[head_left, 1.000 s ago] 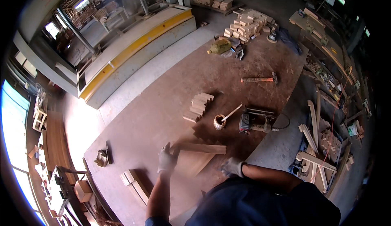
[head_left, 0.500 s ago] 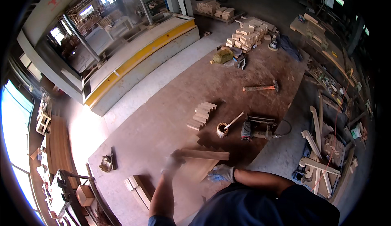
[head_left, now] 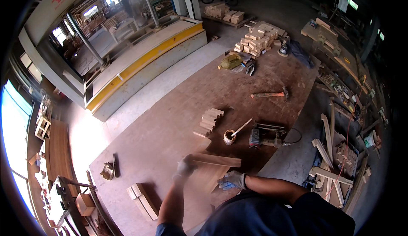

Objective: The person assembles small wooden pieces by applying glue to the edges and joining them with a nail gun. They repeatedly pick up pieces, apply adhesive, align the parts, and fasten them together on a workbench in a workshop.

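My left hand (head_left: pixel 185 167), in a grey glove, is closed on the left end of a wooden board (head_left: pixel 216 160) held crosswise above the worktable. Under that board lies a wider, flat wooden piece (head_left: pixel 207 176), partly covered and blurred. My right hand (head_left: pixel 232 180), gloved in grey with blue-coated fingers, lies at its right edge with the fingers stretched out. Beyond the board, a row of short wooden blocks (head_left: pixel 209 120) stands side by side. To its right are a glue pot (head_left: pixel 229 137) with a brush handle (head_left: pixel 243 127) leaning out, and a nail gun (head_left: pixel 265 137).
A hammer (head_left: pixel 270 94) lies farther back on the brown worktable (head_left: pixel 170 121). Behind it are a yellowish bottle (head_left: pixel 230 62) and a pile of wooden blocks (head_left: pixel 257 38). Wooden strips (head_left: pixel 143 202) lie near my left forearm. A yellow-edged press (head_left: pixel 144 66) stands far left; offcuts (head_left: pixel 333 176) fill the right side.
My left hand has shifted slightly right and away from me with the board. My right hand stays near the same edge. The whole view has moved a little.
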A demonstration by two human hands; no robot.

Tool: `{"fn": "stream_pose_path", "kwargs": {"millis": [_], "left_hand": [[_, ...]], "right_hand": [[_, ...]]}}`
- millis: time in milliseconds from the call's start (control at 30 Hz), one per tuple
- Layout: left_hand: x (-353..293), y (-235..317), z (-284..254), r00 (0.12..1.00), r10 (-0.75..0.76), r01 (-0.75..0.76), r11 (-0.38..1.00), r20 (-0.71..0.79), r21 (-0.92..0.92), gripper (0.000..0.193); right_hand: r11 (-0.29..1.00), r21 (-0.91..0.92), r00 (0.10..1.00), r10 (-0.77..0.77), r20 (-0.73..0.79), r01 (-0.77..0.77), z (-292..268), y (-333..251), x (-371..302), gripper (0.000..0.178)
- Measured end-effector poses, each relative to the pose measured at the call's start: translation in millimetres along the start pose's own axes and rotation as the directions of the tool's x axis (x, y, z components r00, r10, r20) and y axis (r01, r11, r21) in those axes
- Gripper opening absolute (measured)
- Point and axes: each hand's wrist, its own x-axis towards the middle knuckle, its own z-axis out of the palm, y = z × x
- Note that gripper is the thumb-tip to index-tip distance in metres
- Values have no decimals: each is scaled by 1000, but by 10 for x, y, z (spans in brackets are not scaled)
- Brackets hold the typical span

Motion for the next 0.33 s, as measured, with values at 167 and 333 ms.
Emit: {"fn": "stream_pose_path", "kwargs": {"millis": [167, 333], "left_hand": [[-108, -63, 60, 970, -17, 3, 998, -242, -60, 79], [-402, 570, -103, 890, 226, -143, 963, -396, 229, 65]], "right_hand": [[994, -74, 996, -82, -21, 81, -303, 154, 8, 40], [335, -930, 862, -505, -43, 151, -682, 282, -397, 57]]}}
